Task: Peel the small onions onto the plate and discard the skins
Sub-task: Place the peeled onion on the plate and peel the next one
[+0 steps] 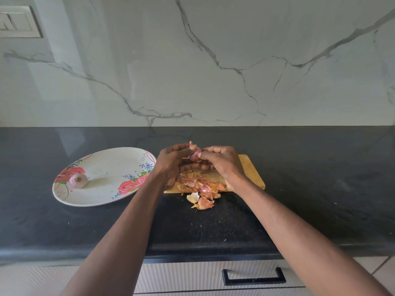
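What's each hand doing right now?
Left hand: holding the onion.
Right hand: pinching the same onion's skin.

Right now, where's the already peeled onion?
In the head view, the peeled onion lies on the left part of the floral plate, on the black counter left of both hands and the cutting board.
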